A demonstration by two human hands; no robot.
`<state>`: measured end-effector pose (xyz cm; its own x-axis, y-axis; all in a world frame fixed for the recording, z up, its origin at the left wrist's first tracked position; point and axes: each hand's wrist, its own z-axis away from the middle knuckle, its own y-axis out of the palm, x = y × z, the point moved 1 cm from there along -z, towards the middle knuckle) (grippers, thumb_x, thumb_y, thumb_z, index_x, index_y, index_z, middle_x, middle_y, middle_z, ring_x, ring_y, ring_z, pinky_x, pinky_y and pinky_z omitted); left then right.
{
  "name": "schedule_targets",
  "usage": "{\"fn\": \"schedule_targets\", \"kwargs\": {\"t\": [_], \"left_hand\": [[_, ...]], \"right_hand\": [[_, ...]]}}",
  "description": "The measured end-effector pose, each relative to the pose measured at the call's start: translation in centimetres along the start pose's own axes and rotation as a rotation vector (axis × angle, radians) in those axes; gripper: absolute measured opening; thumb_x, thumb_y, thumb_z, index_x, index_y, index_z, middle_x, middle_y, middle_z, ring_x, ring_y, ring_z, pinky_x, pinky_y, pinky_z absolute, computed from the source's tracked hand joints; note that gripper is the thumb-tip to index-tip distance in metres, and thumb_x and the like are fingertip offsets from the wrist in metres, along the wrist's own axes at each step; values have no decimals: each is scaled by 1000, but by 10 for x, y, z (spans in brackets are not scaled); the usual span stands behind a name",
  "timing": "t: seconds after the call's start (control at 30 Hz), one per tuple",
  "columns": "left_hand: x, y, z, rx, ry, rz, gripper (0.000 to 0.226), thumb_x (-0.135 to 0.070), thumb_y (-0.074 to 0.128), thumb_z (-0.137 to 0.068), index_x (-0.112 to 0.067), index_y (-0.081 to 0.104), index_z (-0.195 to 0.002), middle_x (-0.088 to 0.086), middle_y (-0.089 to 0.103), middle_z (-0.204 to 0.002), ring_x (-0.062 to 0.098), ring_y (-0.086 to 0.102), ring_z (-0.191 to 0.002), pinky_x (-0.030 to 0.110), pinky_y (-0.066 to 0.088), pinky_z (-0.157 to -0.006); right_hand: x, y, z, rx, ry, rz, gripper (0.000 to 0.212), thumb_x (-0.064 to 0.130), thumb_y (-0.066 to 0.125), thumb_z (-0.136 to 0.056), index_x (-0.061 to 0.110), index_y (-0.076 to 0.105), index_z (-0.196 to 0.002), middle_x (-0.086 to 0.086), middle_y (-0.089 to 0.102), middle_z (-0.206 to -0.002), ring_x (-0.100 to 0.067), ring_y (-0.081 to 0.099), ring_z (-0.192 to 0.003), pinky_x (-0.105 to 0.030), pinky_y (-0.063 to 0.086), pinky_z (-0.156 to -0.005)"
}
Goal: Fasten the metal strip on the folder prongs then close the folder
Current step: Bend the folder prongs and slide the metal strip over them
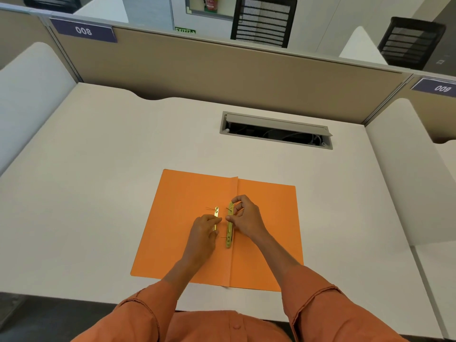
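An orange folder (177, 233) lies open and flat on the white desk (98, 193), its spine crease running toward me. A gold metal strip (230, 228) lies along the crease, with thin dark prongs sticking up at its two ends. My right hand (246, 218) pinches the upper half of that strip between thumb and fingers. A second gold strip (216, 213) lies just left of it on the left flap, and my left hand (204, 233) covers its lower part with fingertips pressed on it.
A cable hatch (276, 130) with its lid ajar is set into the desk behind the folder. Beige partition walls (197, 67) enclose the desk at the back, white side panels at left and right. The desk's front edge is right at my body.
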<state>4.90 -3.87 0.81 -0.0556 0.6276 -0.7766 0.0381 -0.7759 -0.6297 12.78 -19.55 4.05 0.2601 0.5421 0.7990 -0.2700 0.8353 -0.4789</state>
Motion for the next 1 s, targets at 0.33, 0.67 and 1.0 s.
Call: {"fn": "schedule_targets", "kwargs": {"t": [0.33,0.67,1.0], "left_hand": [[9,16,18,216,125,-298,55,-28,74,-90,-36,60,-142,-7,50,-152,22,35,-145,33,19,-103],[3,20,23,281,255,-462,64,-29,59,-98,-27,37,-159,0,38,-163,29,33,-148,47,30,-116],[-1,30,30,268,349,-632,62,-25,67,-93,-13,51,-151,5,52,-156,30,55,-133,46,50,-106]], "right_hand": [[-2,1,1,-51,-5,199,46,13,91,-81,18,68,-120,-4,67,-110,-23,68,-100,-46,61,-88],[0,-3,2,-83,-58,231,35,16,89,-84,21,70,-114,1,65,-105,-19,64,-95,-40,57,-81],[0,-14,-10,-88,-37,243,7,12,82,-89,9,80,-95,-5,80,-96,-22,72,-90,-40,61,-84]]}}
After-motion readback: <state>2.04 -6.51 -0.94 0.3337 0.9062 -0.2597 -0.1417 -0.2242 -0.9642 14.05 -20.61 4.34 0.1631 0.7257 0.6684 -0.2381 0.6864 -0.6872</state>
